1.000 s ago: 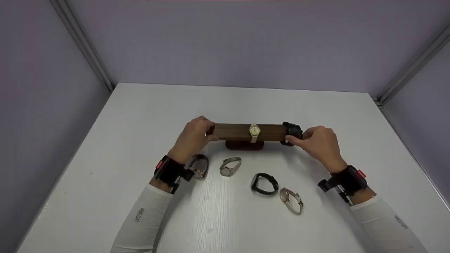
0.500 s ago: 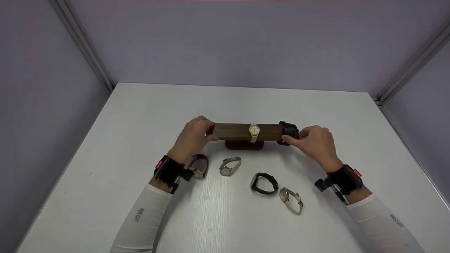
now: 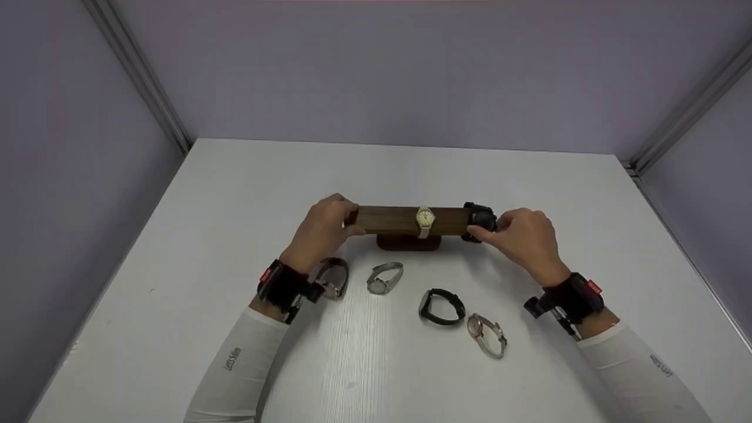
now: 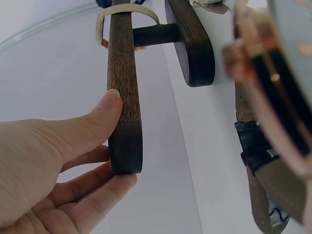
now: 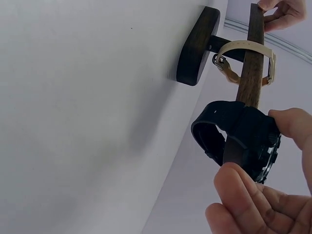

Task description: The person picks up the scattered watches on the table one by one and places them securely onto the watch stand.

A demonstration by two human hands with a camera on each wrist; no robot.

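Observation:
A dark wooden watch stand sits mid-table, its crossbar carrying a cream-strapped watch at the centre. My left hand grips the bar's left end between thumb and fingers. At the right end of the bar, my right hand pinches a black watch, whose strap loops around the bar. The stand's oval base rests on the white table.
Several loose watches lie in front of the stand: a brown-strapped one by my left wrist, a silver one, a black one and a rose-gold one. Grey walls enclose the table on three sides.
My right hand has slid the black watch slightly leftward along the bar. The left hand has stayed on the bar's left end.

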